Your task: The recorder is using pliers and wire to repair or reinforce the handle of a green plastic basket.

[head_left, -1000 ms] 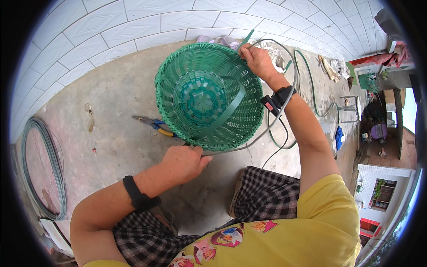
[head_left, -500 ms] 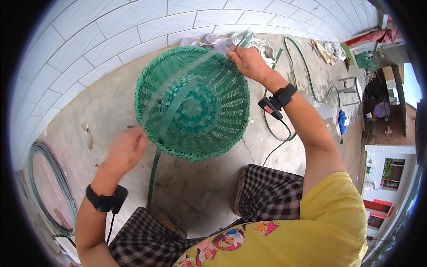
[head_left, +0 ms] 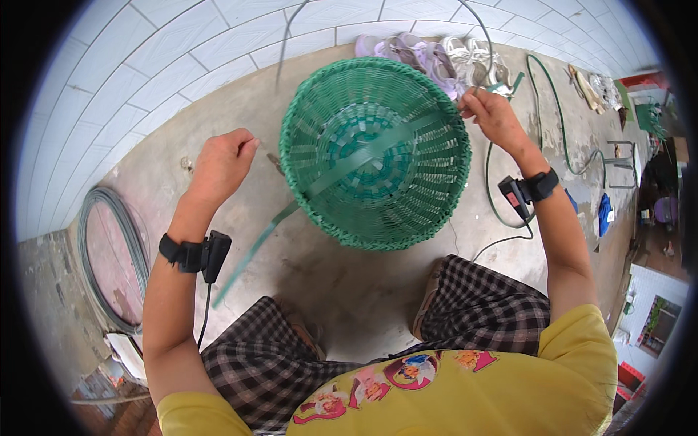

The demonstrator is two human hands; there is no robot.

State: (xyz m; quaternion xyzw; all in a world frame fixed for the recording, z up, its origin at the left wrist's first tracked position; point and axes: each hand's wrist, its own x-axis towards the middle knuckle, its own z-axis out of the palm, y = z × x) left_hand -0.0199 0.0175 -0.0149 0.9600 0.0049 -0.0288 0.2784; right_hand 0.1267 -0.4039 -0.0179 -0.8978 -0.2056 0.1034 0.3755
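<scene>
A green woven basket (head_left: 407, 218) stands on the floor before me, its mouth facing up. A flat green strap (head_left: 363, 154) crosses its mouth diagonally; its loose end hangs over the near left rim. My right hand (head_left: 496, 122) pinches at the right rim, closed on a thin grey wire (head_left: 486, 33) that rises and arcs out of view at the top. A similar wire length (head_left: 284, 42) comes back down at the upper left, its end free and blurred. Left of the basket, my left hand (head_left: 222, 166) is apart from the rim, fingers curled together with nothing showing in them.
Lilac and white shoes (head_left: 436, 62) line the white tiled wall behind the basket. A coil of grey wire (head_left: 87, 225) lies at left. Green strap (head_left: 556, 116) trails over the concrete at right, near a metal-framed stool (head_left: 620, 163). Cables run from both wristbands.
My left hand has left the basket rim and moved up. The wire now arches overhead, and the strap's end swings out to the lower left. The basket appears farther right in view.
</scene>
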